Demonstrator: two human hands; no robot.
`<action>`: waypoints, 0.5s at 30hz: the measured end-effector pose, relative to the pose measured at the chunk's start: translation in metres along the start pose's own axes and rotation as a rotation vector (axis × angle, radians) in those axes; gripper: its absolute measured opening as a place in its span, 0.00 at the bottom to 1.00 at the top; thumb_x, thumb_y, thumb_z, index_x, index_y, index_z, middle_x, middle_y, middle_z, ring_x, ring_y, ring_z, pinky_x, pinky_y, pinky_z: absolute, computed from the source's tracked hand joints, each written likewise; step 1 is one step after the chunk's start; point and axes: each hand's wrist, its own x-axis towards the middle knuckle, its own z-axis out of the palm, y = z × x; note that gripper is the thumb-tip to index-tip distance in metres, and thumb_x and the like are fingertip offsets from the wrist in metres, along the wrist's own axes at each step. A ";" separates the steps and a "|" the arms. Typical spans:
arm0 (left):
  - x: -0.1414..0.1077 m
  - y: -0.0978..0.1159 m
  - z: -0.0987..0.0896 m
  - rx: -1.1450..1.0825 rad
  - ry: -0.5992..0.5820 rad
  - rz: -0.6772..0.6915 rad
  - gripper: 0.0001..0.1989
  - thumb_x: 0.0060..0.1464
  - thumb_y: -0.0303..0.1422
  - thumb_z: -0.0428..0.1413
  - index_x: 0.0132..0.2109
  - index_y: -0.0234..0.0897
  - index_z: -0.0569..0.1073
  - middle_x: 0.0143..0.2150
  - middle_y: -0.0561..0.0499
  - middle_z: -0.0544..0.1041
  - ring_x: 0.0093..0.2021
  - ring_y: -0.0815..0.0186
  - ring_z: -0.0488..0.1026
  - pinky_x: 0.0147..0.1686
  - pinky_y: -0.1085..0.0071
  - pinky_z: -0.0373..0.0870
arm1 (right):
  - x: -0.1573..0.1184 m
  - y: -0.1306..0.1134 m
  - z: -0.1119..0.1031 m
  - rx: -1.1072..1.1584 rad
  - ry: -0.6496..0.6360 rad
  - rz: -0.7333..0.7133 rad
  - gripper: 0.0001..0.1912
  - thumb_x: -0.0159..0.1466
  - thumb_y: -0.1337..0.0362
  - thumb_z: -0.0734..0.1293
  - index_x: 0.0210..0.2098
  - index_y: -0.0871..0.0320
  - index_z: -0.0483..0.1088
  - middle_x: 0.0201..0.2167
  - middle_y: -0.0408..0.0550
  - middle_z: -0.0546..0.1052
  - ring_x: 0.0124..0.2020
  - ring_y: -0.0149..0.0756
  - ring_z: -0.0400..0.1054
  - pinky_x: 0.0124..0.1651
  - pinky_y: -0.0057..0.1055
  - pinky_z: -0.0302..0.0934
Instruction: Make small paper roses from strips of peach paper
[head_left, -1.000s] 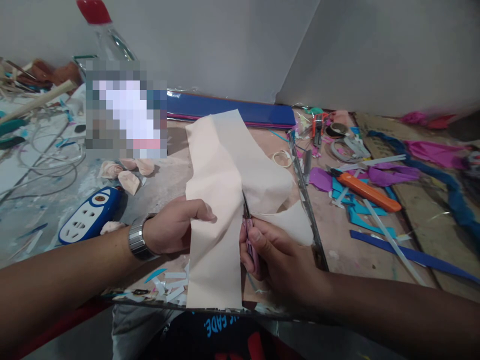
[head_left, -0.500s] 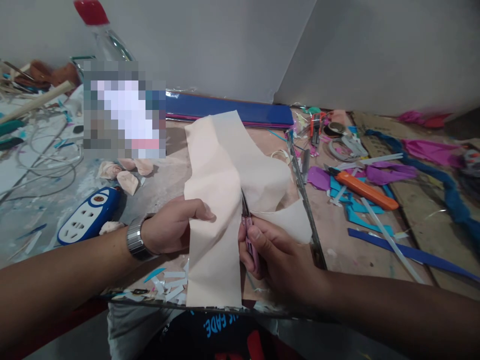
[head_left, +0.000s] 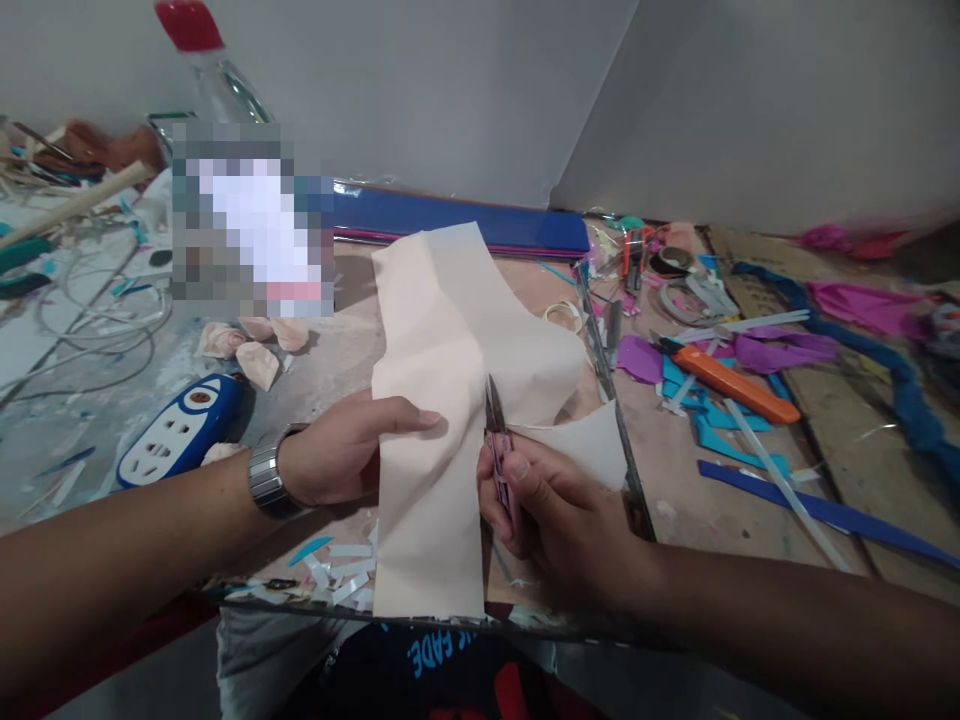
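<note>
A large cream sheet, paper or thin foam, lies bent over the table before me, with a cut running in from its right side. My left hand grips its left edge, thumb on top and fingers hidden beneath. In my right hand is a pair of small pink-handled thread snips. Their pointed metal blades lie over the sheet by the cut, tips pointing away from me. Beyond my right knuckles a partly cut flap of the sheet spreads to the right.
To the left are a blue-and-white power strip and peach petal-like pieces. An orange utility knife, a translucent stick and coloured scraps lie right. Behind stands a blue stack; a red-capped bottle leans at back left.
The snips' blades have come up out of the cut and now show more fully above the sheet. My left thumb has straightened slightly; the sheet stays nearly in place.
</note>
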 end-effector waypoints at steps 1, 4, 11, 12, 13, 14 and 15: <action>0.000 0.001 0.000 -0.007 -0.008 -0.023 0.15 0.45 0.32 0.67 0.41 0.29 0.80 0.32 0.41 0.83 0.30 0.57 0.80 0.35 0.62 0.78 | 0.000 0.000 0.000 0.001 0.005 0.001 0.19 0.75 0.47 0.59 0.42 0.57 0.67 0.23 0.38 0.70 0.19 0.24 0.57 0.20 0.22 0.50; 0.001 0.003 -0.002 -0.048 -0.016 -0.078 0.20 0.43 0.35 0.69 0.44 0.30 0.79 0.35 0.42 0.84 0.33 0.58 0.81 0.38 0.64 0.78 | 0.000 0.000 0.001 0.010 0.038 0.036 0.20 0.74 0.46 0.60 0.43 0.57 0.68 0.23 0.39 0.71 0.18 0.24 0.57 0.20 0.21 0.49; 0.007 0.000 -0.006 -0.027 -0.068 -0.016 0.21 0.48 0.37 0.67 0.47 0.29 0.78 0.34 0.42 0.83 0.33 0.59 0.80 0.40 0.64 0.75 | 0.001 0.002 0.000 0.072 0.079 0.166 0.24 0.69 0.40 0.64 0.47 0.56 0.68 0.25 0.39 0.73 0.16 0.22 0.51 0.18 0.21 0.44; 0.007 -0.001 -0.007 -0.014 -0.066 -0.009 0.20 0.48 0.36 0.67 0.47 0.29 0.78 0.34 0.42 0.83 0.32 0.59 0.80 0.40 0.63 0.75 | 0.001 0.003 0.000 0.076 0.085 0.174 0.25 0.69 0.40 0.65 0.48 0.55 0.68 0.24 0.39 0.72 0.16 0.22 0.50 0.18 0.21 0.43; 0.008 -0.002 -0.006 -0.004 -0.062 0.001 0.20 0.48 0.36 0.67 0.47 0.29 0.78 0.34 0.42 0.83 0.32 0.59 0.79 0.40 0.63 0.75 | 0.001 0.003 -0.001 0.082 0.090 0.181 0.25 0.68 0.39 0.65 0.48 0.55 0.68 0.24 0.38 0.72 0.16 0.22 0.49 0.18 0.21 0.43; 0.008 -0.003 -0.006 0.008 -0.057 0.012 0.20 0.48 0.36 0.67 0.47 0.30 0.79 0.34 0.43 0.83 0.32 0.59 0.79 0.40 0.62 0.74 | 0.002 0.004 -0.001 0.088 0.089 0.187 0.26 0.68 0.39 0.65 0.49 0.55 0.69 0.24 0.38 0.71 0.16 0.22 0.48 0.17 0.21 0.43; 0.008 -0.004 -0.006 0.019 -0.050 0.029 0.19 0.48 0.36 0.67 0.46 0.30 0.79 0.34 0.43 0.83 0.32 0.58 0.79 0.40 0.62 0.74 | 0.002 0.004 -0.001 0.092 0.089 0.188 0.26 0.68 0.39 0.65 0.49 0.55 0.69 0.23 0.38 0.71 0.16 0.22 0.48 0.18 0.21 0.43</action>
